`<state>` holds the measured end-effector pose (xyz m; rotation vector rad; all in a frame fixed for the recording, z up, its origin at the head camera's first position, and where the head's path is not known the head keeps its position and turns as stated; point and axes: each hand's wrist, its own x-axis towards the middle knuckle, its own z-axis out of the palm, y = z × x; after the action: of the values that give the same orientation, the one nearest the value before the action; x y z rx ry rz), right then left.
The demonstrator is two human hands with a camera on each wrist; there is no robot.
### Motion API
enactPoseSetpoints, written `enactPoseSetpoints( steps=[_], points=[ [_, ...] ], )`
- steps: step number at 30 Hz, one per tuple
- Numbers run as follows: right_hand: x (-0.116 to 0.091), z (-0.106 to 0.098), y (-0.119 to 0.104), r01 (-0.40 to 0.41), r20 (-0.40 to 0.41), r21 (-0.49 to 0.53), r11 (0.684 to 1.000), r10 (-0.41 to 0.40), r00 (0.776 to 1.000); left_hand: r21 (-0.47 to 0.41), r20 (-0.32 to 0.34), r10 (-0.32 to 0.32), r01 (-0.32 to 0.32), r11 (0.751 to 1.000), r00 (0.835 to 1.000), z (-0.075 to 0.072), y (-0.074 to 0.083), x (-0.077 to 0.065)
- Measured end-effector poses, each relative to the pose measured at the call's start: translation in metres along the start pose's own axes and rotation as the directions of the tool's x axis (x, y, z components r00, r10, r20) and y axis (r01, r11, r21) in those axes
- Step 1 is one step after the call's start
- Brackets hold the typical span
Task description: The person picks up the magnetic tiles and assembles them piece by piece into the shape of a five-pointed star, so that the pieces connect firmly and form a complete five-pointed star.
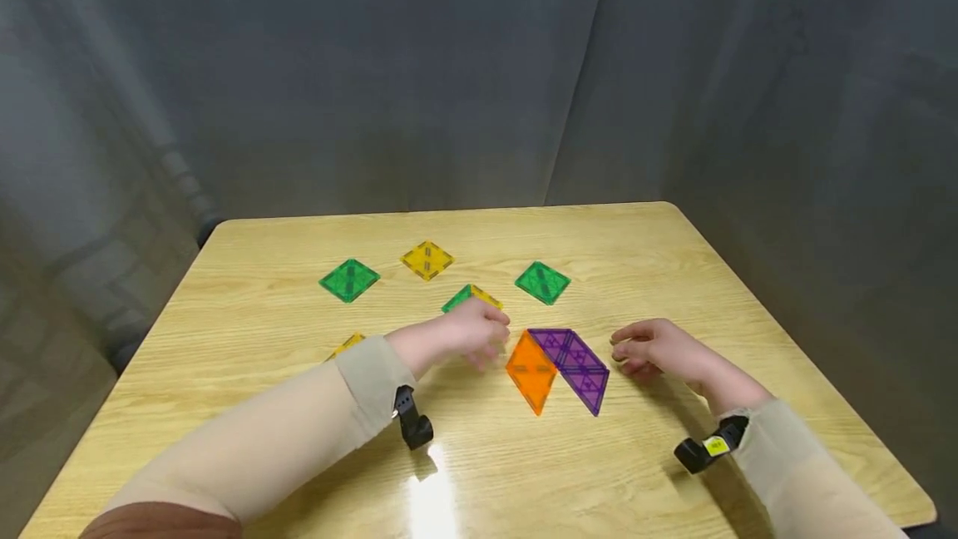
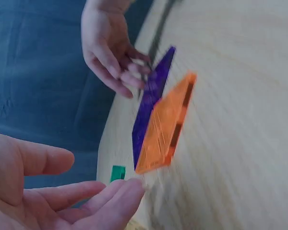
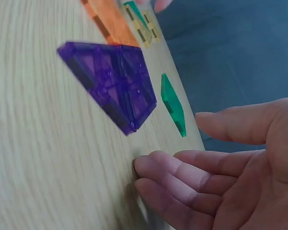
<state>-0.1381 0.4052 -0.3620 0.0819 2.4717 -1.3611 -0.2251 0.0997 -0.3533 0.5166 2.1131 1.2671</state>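
An orange diamond-shaped magnetic tile [image 1: 532, 372] lies flat on the table, its upper right edge against a purple trapezoid of joined magnetic tiles [image 1: 577, 362]. Left of the orange tile, my left hand [image 1: 466, 331] hovers with relaxed fingers and holds nothing. Beneath and behind that hand is a green and yellow tile pair [image 1: 471, 296], partly covered. My right hand [image 1: 659, 349] is just right of the purple tiles, fingers loosely bent and apart from them. In the right wrist view the gap between thumb and fingers of the right hand [image 3: 206, 177] holds nothing.
Farther back lie a green diamond tile [image 1: 349, 280], a yellow one [image 1: 427, 260] and another green one [image 1: 542, 283]. A yellow tile [image 1: 348, 345] is partly hidden by my left forearm. The wooden table [image 1: 599, 481] ends at a grey curtain [image 1: 374, 90].
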Motion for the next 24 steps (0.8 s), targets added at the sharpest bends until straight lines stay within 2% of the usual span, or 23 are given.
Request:
enactPoseSetpoints(
  steps=[2,3,4,5,7,9,11,13,14,16,19,24],
  points=[
    [-0.003,0.000,0.002,-0.009,-0.003,0.042,0.999,0.009,1.000,0.111,0.000,0.045,-0.045,0.993,0.999,0.003,0.002,0.006],
    [-0.004,0.000,0.002,-0.009,-0.002,0.057,0.998,0.010,1.000,0.179,0.003,0.070,-0.069,0.981,0.998,0.005,0.004,0.009],
    [-0.005,0.000,0.003,-0.009,-0.001,0.067,0.998,0.009,1.000,0.256,0.010,0.093,-0.092,0.962,0.996,0.009,0.007,0.013],
    [-0.005,0.001,0.002,-0.008,0.001,0.079,0.997,0.008,1.000,0.342,0.021,0.115,-0.116,0.933,0.993,0.013,0.011,0.016],
    [-0.006,0.003,0.002,0.006,0.007,0.088,0.996,-0.007,1.000,0.503,0.051,0.148,-0.153,0.851,0.988,0.022,0.017,0.022],
    [-0.005,0.005,0.001,0.016,0.012,0.098,0.995,-0.018,1.000,0.651,0.083,0.169,-0.182,0.737,0.982,0.033,0.024,0.027],
    [-0.005,0.006,0.001,0.013,0.008,0.109,0.994,-0.014,1.000,0.760,0.104,0.177,-0.193,0.621,0.979,0.044,0.030,0.033],
    [-0.005,0.007,0.001,0.009,0.006,0.122,0.993,-0.010,1.000,0.816,0.107,0.170,-0.185,0.547,0.980,0.052,0.033,0.039],
    [-0.004,0.007,0.002,0.008,0.006,0.127,0.992,-0.009,1.000,0.830,0.104,0.160,-0.174,0.530,0.982,0.055,0.033,0.041],
    [-0.002,0.008,0.003,0.009,0.010,0.137,0.990,-0.011,1.000,0.844,0.092,0.139,-0.151,0.515,0.986,0.058,0.034,0.044],
    [-0.001,0.010,0.004,0.017,0.016,0.150,0.988,-0.020,1.000,0.853,0.077,0.111,-0.123,0.507,0.991,0.059,0.035,0.047],
    [-0.004,0.009,0.004,0.017,0.023,0.176,0.984,-0.021,1.000,0.872,0.067,0.079,-0.097,0.480,0.995,0.067,0.040,0.049]
  ],
)
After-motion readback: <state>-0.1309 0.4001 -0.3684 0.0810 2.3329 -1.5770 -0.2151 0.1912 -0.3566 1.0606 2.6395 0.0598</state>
